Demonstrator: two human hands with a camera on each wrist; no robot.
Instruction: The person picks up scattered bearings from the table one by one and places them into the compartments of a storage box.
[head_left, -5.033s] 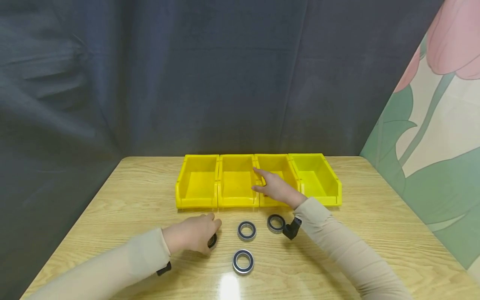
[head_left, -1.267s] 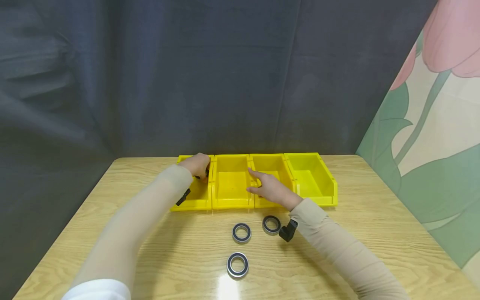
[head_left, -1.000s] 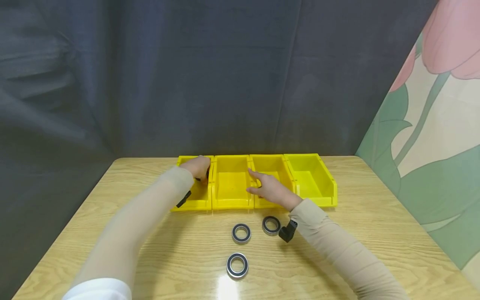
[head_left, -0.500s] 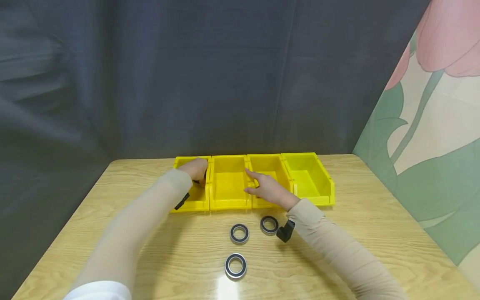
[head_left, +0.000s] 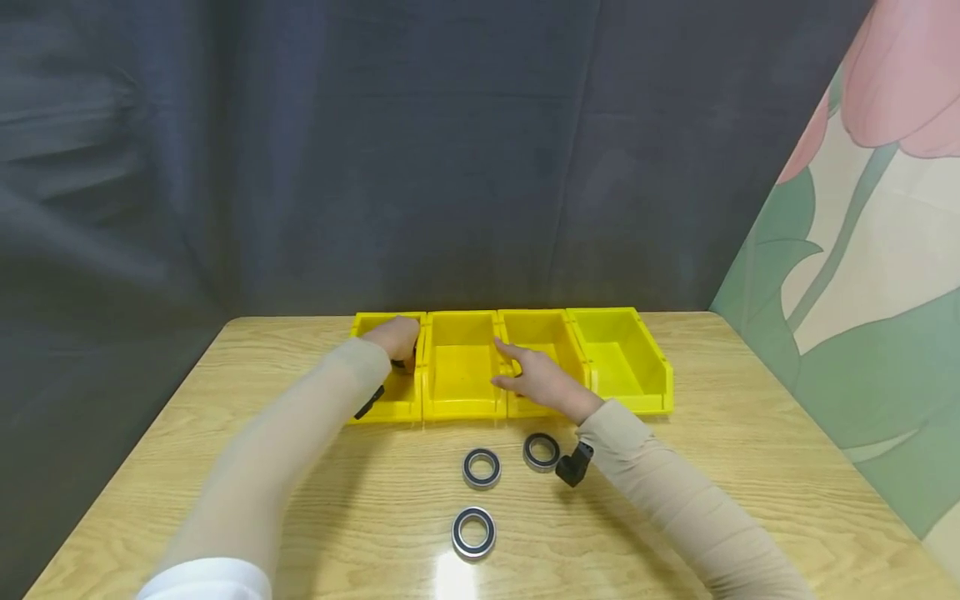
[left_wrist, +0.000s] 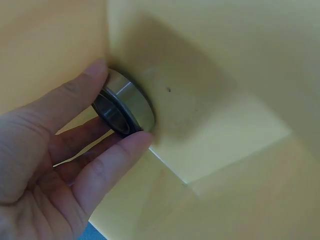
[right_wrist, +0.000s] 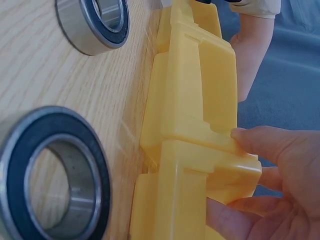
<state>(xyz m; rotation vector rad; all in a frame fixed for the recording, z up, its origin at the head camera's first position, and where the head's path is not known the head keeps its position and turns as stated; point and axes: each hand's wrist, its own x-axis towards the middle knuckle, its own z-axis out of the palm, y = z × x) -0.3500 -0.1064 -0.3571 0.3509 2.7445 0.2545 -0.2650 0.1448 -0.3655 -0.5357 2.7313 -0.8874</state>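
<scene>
My left hand (head_left: 396, 337) reaches down into the leftmost yellow bin (head_left: 384, 410). In the left wrist view its thumb and fingertips pinch a ball bearing (left_wrist: 131, 100), tilted on edge close to the bin's inner wall. My right hand (head_left: 542, 379) lies over the joined side walls of the two middle bins, thumb and fingers spread. The right wrist view has a fingertip (right_wrist: 242, 138) at the rim there. Three more bearings lie flat on the table: one nearest me (head_left: 473, 533), one behind it (head_left: 482, 468), and one to the right (head_left: 542, 452), beside the right wrist camera.
The yellow bins stand side by side in a row: second bin (head_left: 462, 407), third bin (head_left: 531, 408) and rightmost bin (head_left: 660, 403). They sit towards the back of the wooden table (head_left: 360, 533). Behind hangs a dark curtain (head_left: 450, 167); a flowered panel (head_left: 885, 350) borders the right side.
Five seconds ago my left hand was at a bearing on the table; it has since carried the bearing into the leftmost bin and dipped slightly lower. The right hand stays at the middle bins.
</scene>
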